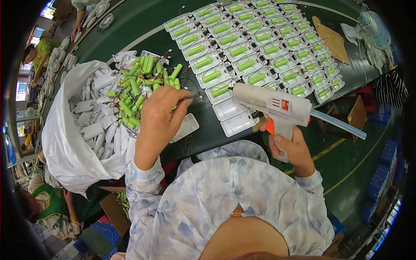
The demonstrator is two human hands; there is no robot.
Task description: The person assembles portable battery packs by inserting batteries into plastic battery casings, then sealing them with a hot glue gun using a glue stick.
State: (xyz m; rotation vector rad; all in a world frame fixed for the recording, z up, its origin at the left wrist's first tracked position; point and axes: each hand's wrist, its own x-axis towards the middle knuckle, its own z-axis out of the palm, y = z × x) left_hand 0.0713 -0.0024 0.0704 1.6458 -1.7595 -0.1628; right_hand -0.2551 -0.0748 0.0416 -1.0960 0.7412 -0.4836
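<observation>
Glue gun (277, 102) count: exactly one, white with one orange trigger (270, 125), and one clear bluish glue stick (340, 123) poking out the back. The right hand (294, 149) is wrapped around its handle, and the nozzle sits right by the green cell in the nearest filled housing of the left column.

Left hand (162, 115) is up over the edge of the cell pile, thumb and index pinched close together. One thin wire runs near the fingertips, but I can't tell if they've actually got hold of it.

On the dark desk (207, 130) there's a big slanted grid of white housings (208, 83), each with one green cell and red and black leads. Left column: seven filled, then two plain white housings (228, 109) at the near end. Whole grid is easily 30+, too packed at the far side for an exact number. One more white piece (187, 127) lies beside the left wrist.

Loose green cells (136, 84): dozens, tangled, no proper count possible. They're heaped next to one white sack (71, 147) stuffed with loads of white plastic parts (91, 132). Also one blue fan (376, 30) top right, and at least three other people off to the left.
</observation>
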